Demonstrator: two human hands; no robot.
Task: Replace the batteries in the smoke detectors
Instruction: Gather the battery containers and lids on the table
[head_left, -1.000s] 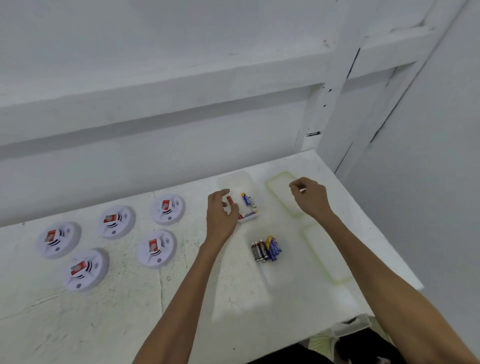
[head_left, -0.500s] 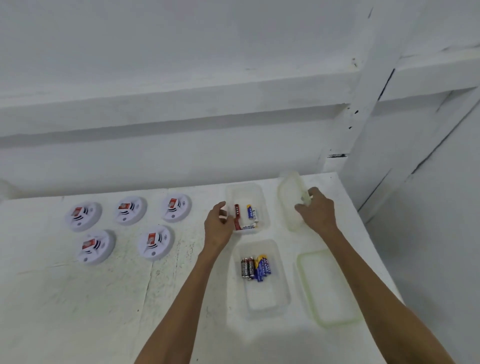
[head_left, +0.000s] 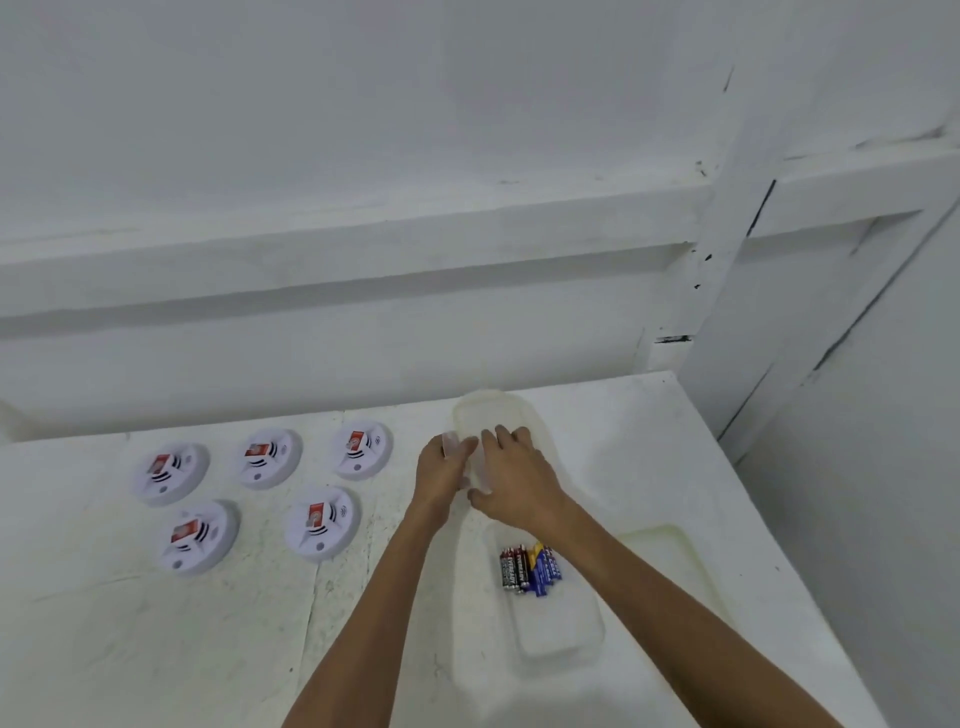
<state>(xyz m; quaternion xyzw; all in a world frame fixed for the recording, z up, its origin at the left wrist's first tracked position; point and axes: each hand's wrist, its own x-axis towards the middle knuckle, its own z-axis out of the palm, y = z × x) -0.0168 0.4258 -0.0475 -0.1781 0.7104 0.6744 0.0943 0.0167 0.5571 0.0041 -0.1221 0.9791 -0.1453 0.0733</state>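
Several white round smoke detectors with red labels lie in two rows on the left of the white table. At the far middle stands a clear container whose translucent lid lies over it. My left hand grips that container's left side. My right hand holds the lid by its near end, fingers on top. The hands and lid hide what is inside. Closer to me, an open clear container holds a bunch of batteries, red-black and blue ones.
A second translucent lid lies flat at the right, close to the table's right edge. A white wall with a ledge runs behind the table, and a white post stands at the back right corner.
My right hand carried the lid from the right and laid it over the far container, covering its batteries. My left hand stayed at that container's left side. The view shifted.
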